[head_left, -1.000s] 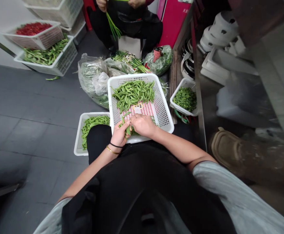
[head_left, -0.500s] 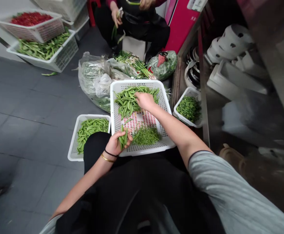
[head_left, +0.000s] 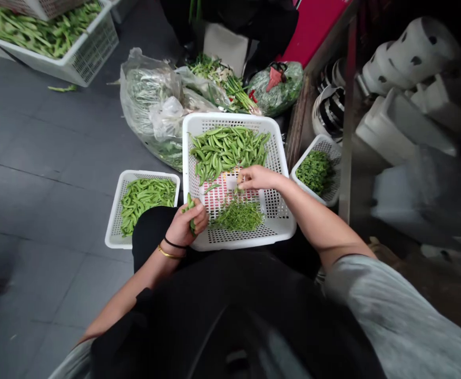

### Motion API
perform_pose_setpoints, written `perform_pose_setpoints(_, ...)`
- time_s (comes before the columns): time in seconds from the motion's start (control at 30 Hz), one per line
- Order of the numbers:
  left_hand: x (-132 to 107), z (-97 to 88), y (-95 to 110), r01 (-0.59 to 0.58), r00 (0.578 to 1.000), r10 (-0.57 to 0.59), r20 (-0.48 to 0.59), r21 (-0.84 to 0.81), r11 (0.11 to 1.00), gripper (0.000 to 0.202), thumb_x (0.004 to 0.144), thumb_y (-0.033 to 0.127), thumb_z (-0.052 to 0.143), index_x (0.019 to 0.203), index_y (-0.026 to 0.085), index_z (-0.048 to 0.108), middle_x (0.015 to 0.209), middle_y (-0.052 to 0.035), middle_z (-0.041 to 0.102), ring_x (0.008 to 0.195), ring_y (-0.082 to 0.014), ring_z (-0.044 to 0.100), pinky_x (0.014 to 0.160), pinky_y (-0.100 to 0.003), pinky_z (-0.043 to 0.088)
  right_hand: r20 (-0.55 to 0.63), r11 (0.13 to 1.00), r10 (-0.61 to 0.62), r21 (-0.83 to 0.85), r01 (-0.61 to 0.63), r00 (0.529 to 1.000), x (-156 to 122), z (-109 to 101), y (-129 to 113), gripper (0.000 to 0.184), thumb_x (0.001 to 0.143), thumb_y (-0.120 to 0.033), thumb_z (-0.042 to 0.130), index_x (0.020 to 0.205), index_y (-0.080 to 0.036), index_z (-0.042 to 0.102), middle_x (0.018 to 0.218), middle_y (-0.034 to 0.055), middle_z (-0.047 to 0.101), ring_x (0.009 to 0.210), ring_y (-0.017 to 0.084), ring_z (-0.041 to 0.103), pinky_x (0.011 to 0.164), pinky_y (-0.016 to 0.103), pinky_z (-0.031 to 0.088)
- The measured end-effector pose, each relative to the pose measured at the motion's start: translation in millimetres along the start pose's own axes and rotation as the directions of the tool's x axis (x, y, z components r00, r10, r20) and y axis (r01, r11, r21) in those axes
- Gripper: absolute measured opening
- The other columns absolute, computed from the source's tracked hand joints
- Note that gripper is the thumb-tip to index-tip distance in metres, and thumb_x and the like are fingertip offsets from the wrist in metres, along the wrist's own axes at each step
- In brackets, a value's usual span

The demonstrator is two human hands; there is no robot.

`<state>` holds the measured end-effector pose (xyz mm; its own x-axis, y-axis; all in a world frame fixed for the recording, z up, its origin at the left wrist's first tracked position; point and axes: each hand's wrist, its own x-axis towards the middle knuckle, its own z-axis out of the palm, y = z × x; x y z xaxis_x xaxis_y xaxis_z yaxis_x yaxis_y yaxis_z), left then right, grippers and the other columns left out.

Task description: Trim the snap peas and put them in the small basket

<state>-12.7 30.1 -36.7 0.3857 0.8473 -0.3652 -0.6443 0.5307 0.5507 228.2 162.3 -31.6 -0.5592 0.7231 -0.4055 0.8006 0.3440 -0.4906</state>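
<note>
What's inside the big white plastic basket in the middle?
The basket holds small green pods at the far end and thin green scraps nearer the person. Its holed bottom shows between; the heaps and the person's bare right hand hide parts of it.

Muted indoor light, clearest mid-frame, dim at the right
The white basket (head_left: 282,225) shows brightest, its bean pods (head_left: 228,150) fairly distinct; the plastic bag (head_left: 145,97) carries pale glints. The black apron (head_left: 183,300) loses detail. Toward the right edge, white plastic ware (head_left: 423,50) looks stretched and smeared.
</note>
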Motion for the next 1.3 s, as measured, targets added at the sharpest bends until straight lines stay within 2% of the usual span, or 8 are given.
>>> perform_pose_setpoints(0.2, 5, -2.4, -4, -0.068, 0.994, 0.067, -0.091, -0.01, 0.998, 0.037, 0.071, 0.033, 0.071, 0.061, 0.017, 0.04, 0.044, 0.0078, 0.035, 0.034, -0.0039, 0.031, 0.032, -0.015, 0.021, -0.071, 0.957, 0.028, -0.287, -0.047, 0.997, 42, 56, -27, 0.025, 0.087, -0.022, 0.046, 0.105, -0.013, 0.061, 0.098, 0.012, 0.068, 0.081, 0.019, 0.061, 0.068, 0.027, 0.039)
perform_pose_setpoints(0.37, 4, -2.6, -8, -0.104, 0.989, 0.106, -0.101, 0.024, 0.994, 0.034, 0.069, 0.032, 0.073, 0.064, 0.017, 0.043, 0.045, 0.008, 0.038, 0.034, -0.0045, 0.033, 0.031, -0.015, 0.022, -0.001, 0.894, 0.015, -0.447, -0.014, 1.0, 68, 82, -30, 0.036, 0.085, -0.018, 0.048, 0.119, -0.01, 0.051, 0.104, 0.0182, 0.066, 0.089, 0.025, 0.062, 0.072, 0.031, 0.042)
perform_pose_setpoints(0.53, 4, -2.3, -12, -0.1, 0.986, 0.112, -0.126, 0.099, 0.99, 0.028, 0.067, 0.03, 0.074, 0.067, 0.015, 0.051, 0.045, 0.0066, 0.043, 0.035, -0.0052, 0.037, 0.031, -0.016, 0.025, 0.057, 0.902, -0.022, -0.43, 0.045, 0.998, 36, 70, -9, 0.025, 0.084, -0.026, 0.05, 0.105, -0.015, 0.06, 0.103, 0.0125, 0.067, 0.091, 0.024, 0.062, 0.074, 0.03, 0.043)
perform_pose_setpoints(0.7, 7, 0.4, -17, -0.027, 0.976, 0.063, -0.208, 0.171, 0.985, 0.031, 0.062, 0.03, 0.077, 0.079, 0.009, 0.062, 0.048, 0.0033, 0.051, 0.035, -0.0052, 0.04, 0.031, -0.016, 0.026, -0.344, 0.952, -0.095, -0.307, -0.016, 0.934, 0, 54, -8, 0.028, 0.088, -0.026, 0.043, 0.11, -0.014, 0.057, 0.103, 0.0092, 0.065, 0.091, 0.02, 0.06, 0.077, 0.029, 0.042)
perform_pose_setpoints(0.8, 17, 6.4, -21, 0.005, 0.966, 0.048, -0.254, 0.203, 0.979, 0.035, 0.06, 0.029, 0.077, 0.083, 0.007, 0.064, 0.053, 0.0007, 0.057, 0.035, -0.0041, 0.039, 0.029, -0.016, 0.024, -0.456, 0.97, -0.076, -0.241, -0.041, 0.887, -9, 54, -20, 0.027, 0.09, -0.026, 0.041, 0.109, -0.013, 0.056, 0.101, 0.0088, 0.065, 0.089, 0.019, 0.059, 0.078, 0.029, 0.041)
perform_pose_setpoints(1.1, 74, 27.3, -6, -0.254, 0.883, 0.402, -0.243, 0.472, 0.844, 0.023, 0.061, 0.02, 0.076, 0.075, 0.012, 0.06, 0.047, 0.0041, 0.054, 0.032, -0.0045, 0.041, 0.029, -0.016, 0.027, -0.4, 0.927, -0.082, -0.366, -0.077, 0.913, -20, 51, -56, 0.035, 0.095, -0.03, 0.031, 0.116, -0.012, 0.052, 0.113, 0.0149, 0.058, 0.093, 0.026, 0.059, 0.077, 0.035, 0.043)
perform_pose_setpoints(1.2, 72, 30.3, 8, -0.3, 0.855, 0.444, -0.269, 0.441, 0.846, 0.022, 0.062, 0.022, 0.075, 0.067, 0.012, 0.056, 0.048, 0.0038, 0.054, 0.033, -0.004, 0.041, 0.029, -0.016, 0.026, -0.47, 0.949, -0.022, -0.289, -0.13, 0.882, -28, 41, -44, 0.042, 0.092, -0.03, 0.041, 0.13, -0.012, 0.042, 0.122, 0.0166, 0.054, 0.096, 0.026, 0.058, 0.077, 0.035, 0.045)
perform_pose_setpoints(1.3, 56, 34.0, 16, -0.303, 0.873, 0.404, -0.273, 0.346, 0.888, 0.025, 0.062, 0.024, 0.076, 0.066, 0.013, 0.053, 0.049, 0.0038, 0.053, 0.034, -0.0038, 0.041, 0.029, -0.015, 0.026, -0.527, 0.986, 0.059, -0.104, -0.133, 0.848, -41, 38, -40, 0.038, 0.089, -0.029, 0.047, 0.122, -0.011, 0.051, 0.115, 0.0156, 0.058, 0.094, 0.024, 0.059, 0.079, 0.035, 0.045)
